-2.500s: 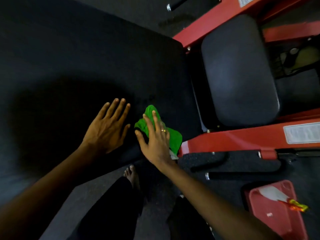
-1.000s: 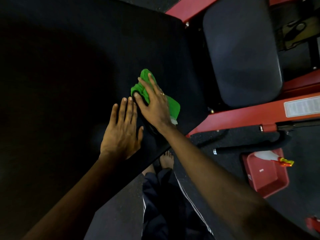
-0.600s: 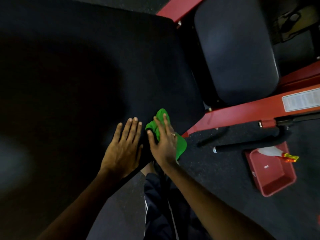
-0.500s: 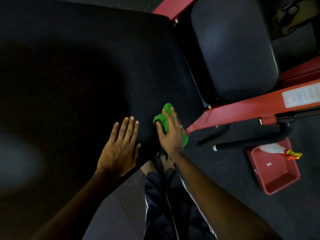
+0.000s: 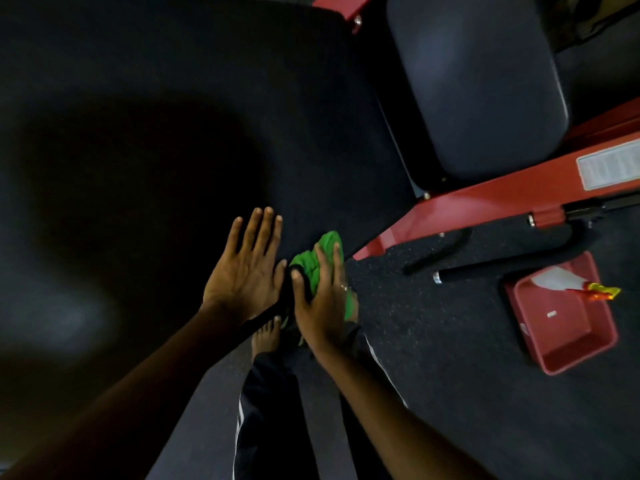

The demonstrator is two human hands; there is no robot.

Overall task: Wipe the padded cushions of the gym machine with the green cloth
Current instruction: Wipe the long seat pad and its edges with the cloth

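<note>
pressing down with straight fingers and thumb spread, right hand [image 5: 322,306] pins the bunched green cloth [image 5: 311,268] on the near right corner of the large black pad [image 5: 207,98]. left hand [image 5: 246,271] lies flat on the pad just beside it, fingers together. right of the pad, a red bin [image 5: 568,341] holds a spray bottle [image 5: 561,282].
</note>
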